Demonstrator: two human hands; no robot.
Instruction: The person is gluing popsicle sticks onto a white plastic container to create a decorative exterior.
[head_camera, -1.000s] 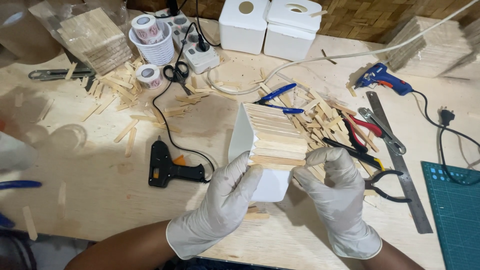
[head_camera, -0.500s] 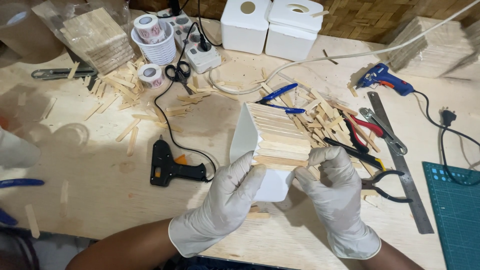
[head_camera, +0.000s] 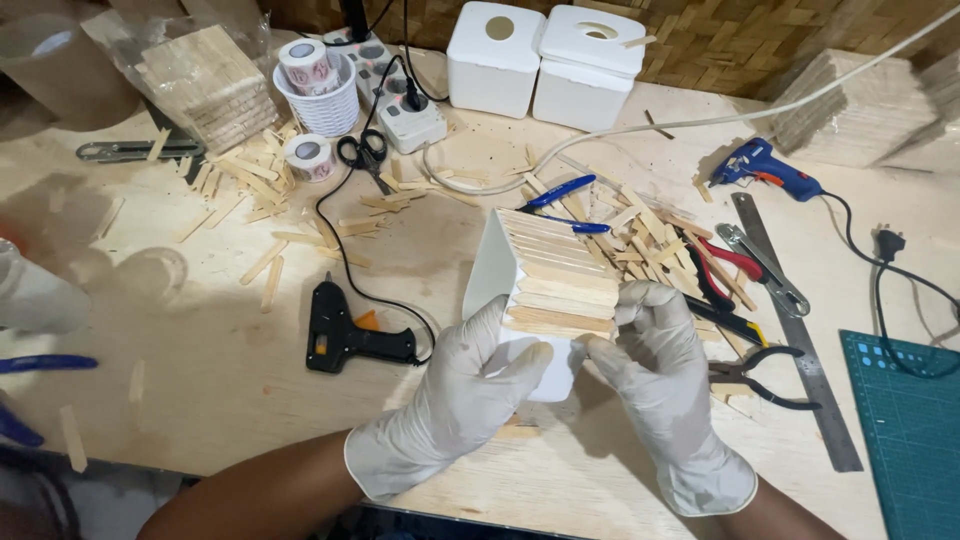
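Note:
Both my hands wear white gloves and grip a white box (head_camera: 492, 278) lying on its side, its top face covered with a row of flat wooden sticks (head_camera: 555, 275). My left hand (head_camera: 465, 395) clasps the box's near left corner. My right hand (head_camera: 665, 375) presses on the nearest stick at the box's right edge. The box rests just above the wooden table (head_camera: 200, 400).
A black glue gun (head_camera: 345, 338) lies left of the box, a blue one (head_camera: 762, 168) at back right. Loose sticks, pliers (head_camera: 760, 372), a steel ruler (head_camera: 795, 330), scissors (head_camera: 362, 152), tape rolls, a power strip (head_camera: 405, 105), two white boxes (head_camera: 545, 65) and a green cutting mat (head_camera: 915, 430) lie around.
The box and both hands have stayed almost in place; my right fingers have shifted slightly on the nearest stick.

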